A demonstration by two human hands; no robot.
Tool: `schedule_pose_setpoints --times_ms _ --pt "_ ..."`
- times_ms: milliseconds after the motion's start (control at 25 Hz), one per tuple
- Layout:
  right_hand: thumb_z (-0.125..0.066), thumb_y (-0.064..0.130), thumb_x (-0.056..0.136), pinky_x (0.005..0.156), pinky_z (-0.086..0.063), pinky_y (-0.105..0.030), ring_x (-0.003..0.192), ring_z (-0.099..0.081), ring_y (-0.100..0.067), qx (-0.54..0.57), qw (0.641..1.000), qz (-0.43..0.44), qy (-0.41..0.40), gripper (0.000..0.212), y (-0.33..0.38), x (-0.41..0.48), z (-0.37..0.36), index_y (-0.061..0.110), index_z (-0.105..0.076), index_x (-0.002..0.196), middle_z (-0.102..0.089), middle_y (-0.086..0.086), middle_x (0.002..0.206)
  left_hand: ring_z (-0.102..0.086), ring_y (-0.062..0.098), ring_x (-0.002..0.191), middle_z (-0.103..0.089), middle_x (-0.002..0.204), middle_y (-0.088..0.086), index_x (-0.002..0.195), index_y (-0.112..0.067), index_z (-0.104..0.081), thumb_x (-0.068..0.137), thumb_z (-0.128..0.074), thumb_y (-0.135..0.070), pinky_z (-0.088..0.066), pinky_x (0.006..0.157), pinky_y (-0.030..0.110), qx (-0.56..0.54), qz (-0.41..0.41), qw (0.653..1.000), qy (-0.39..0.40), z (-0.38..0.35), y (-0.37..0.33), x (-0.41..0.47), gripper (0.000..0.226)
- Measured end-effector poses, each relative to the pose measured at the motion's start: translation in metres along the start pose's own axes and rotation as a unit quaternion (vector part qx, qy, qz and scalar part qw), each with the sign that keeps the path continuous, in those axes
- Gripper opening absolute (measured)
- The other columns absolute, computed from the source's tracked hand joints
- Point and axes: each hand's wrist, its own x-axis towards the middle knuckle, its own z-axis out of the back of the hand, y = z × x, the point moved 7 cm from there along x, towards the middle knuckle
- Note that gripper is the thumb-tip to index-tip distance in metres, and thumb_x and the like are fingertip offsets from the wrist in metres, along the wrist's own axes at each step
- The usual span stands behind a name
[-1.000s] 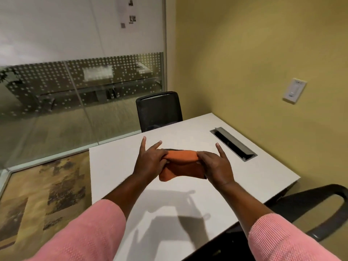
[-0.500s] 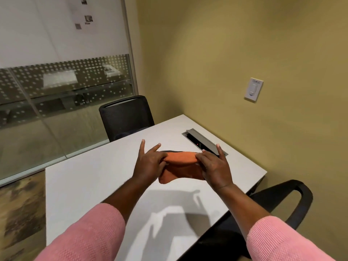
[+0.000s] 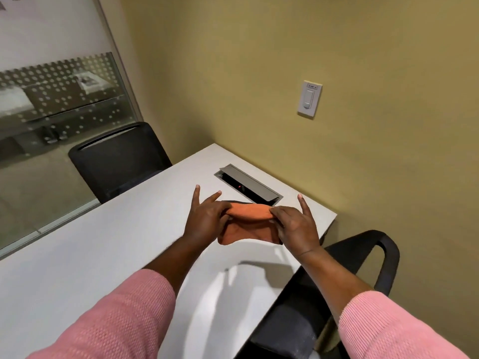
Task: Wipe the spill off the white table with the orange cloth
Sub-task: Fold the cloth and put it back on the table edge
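Note:
I hold the folded orange cloth [image 3: 248, 224] up above the white table [image 3: 108, 250], stretched between both hands. My left hand [image 3: 207, 218] pinches its left end, index and middle fingers sticking out. My right hand [image 3: 295, 224] pinches the right end, with one finger raised. The cloth hangs a little below the grip. Shadows of my hands fall on the tabletop in front of me. No spill shows on the table surface in this view.
A grey cable hatch [image 3: 247, 185] is set into the table just beyond the cloth. A black chair [image 3: 116, 159] stands at the far side, another black chair [image 3: 363, 260] at the right edge. The yellow wall carries a switch plate [image 3: 309, 98]; a glass partition is on the left.
My view has swung to the right, so the table, chair and glass partition slid left in frame. Both hands keep the same hold on the cloth.

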Motion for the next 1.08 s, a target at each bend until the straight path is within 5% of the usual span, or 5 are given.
schedule_pose_setpoints --times_ms 320,640,880,1080 --pt "-0.084 0.011 0.083 0.121 -0.024 -0.053 0.088 -0.075 -0.025 -0.071 0.985 -0.140 0.075 0.025 -0.041 -0.040 -0.012 0.011 -0.076 0.107 -0.078 -0.005 0.096 -0.069 0.024 0.103 -0.077 0.093 0.000 0.105 -0.023 -0.077 0.088 -0.071 -0.029 0.015 0.123 0.037 -0.023 -0.122 0.990 0.073 -0.081 -0.014 0.055 0.019" --pt "-0.082 0.007 0.084 0.123 -0.027 -0.047 0.081 -0.073 -0.025 -0.062 0.959 -0.246 0.130 0.020 -0.104 -0.083 -0.054 0.011 -0.078 0.103 -0.078 -0.004 0.088 -0.067 0.024 0.092 -0.076 0.085 -0.002 0.102 -0.026 -0.075 0.086 -0.060 -0.032 -0.014 0.117 0.045 0.025 -0.147 0.976 0.159 -0.188 -0.032 0.083 0.022" --pt "-0.056 0.009 0.097 0.129 -0.008 -0.038 0.091 -0.069 -0.022 -0.075 0.884 -0.301 0.350 0.013 -0.173 -0.096 -0.126 0.016 -0.065 0.104 -0.072 -0.002 0.091 -0.068 0.027 0.080 -0.074 0.077 0.001 0.093 -0.026 -0.074 0.077 -0.064 -0.021 -0.025 0.094 0.042 0.070 -0.126 0.965 0.220 -0.281 -0.040 0.108 0.019" --pt "-0.062 0.005 0.090 0.126 -0.014 -0.039 0.093 -0.070 -0.026 -0.100 0.872 -0.313 0.362 0.016 -0.231 -0.098 -0.168 0.014 -0.066 0.103 -0.074 -0.005 0.093 -0.066 0.027 0.079 -0.073 0.077 0.000 0.091 -0.027 -0.071 0.077 -0.061 -0.024 -0.031 0.085 0.041 0.089 -0.113 0.956 0.255 -0.343 -0.042 0.134 0.018"
